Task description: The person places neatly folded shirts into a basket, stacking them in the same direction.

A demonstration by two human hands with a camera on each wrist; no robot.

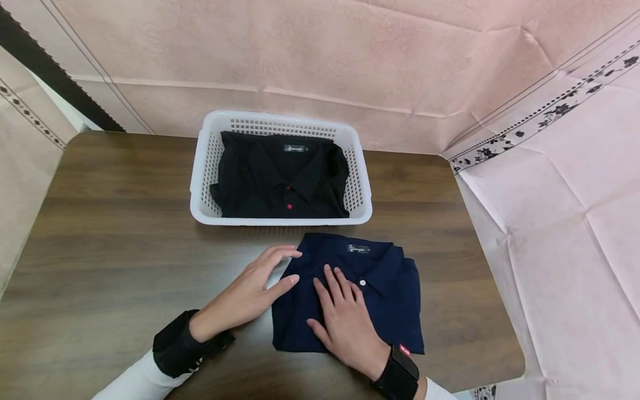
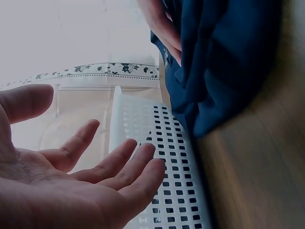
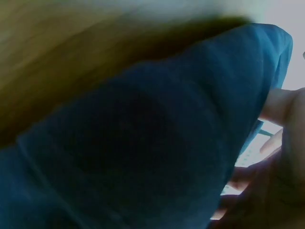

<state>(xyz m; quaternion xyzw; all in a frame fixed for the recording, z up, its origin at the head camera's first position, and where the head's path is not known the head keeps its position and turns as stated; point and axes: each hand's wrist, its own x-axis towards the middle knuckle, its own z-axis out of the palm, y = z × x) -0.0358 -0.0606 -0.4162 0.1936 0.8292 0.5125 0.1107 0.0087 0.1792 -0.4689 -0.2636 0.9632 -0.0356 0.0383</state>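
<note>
A folded navy shirt [image 1: 395, 316] lies on the wooden table, its collar and label toward the basket and a white button at the front. My right hand [image 1: 345, 319] rests flat on the shirt with fingers spread. Beside the shirt's left edge, my left hand [image 1: 255, 289] is held with thumb and fingers apart, fingertips over that edge in the head view. In the left wrist view the left hand [image 2: 95, 176] has nothing between its fingers. The right wrist view is filled mostly by the navy cloth [image 3: 143, 133], with part of the right hand [image 3: 281, 162] along its side.
A white plastic basket [image 1: 196, 183] stands behind the shirt at the table's back edge. Inside it lies a folded black shirt [image 1: 260, 189] with red buttons. The brown wooden table [image 1: 110, 233] has pale patterned cloth [image 1: 300, 55] hanging behind it and at its sides.
</note>
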